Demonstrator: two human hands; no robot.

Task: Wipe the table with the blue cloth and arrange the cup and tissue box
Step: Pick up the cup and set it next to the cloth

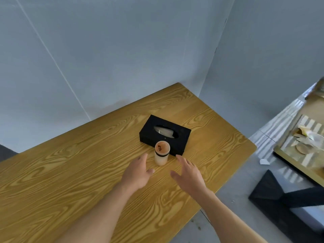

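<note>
Head view is showing both hands reaching in over the wooden table (70,163). Left hand (138,172) is hovering just left of the cup (161,155), fingers spread loosely, gripping nothing. Right hand (188,174) is hovering just right of the cup, palm down, fingers splayed wide, also empty. Neither hand is touching the cup; a visible gap is showing on both sides.

Cup is standing upright near the middle of the table, toward the right end, with something brown inside. Black tissue box (164,135) is sitting directly behind the cup, angled to the table edges, a tissue showing in the slot. Whether cup and box are touching cannot be told. Blue cloth is not appearing anywhere in view.

Judged step: the person is working on the arranging part, or clearing the cup and box out of the way; with no cloth visible, which one cannot be told. Next move is probably calling for closing one hand around the cup's side, keeping it level so the contents are not spilling, while the other is going for the tissue box.
</note>
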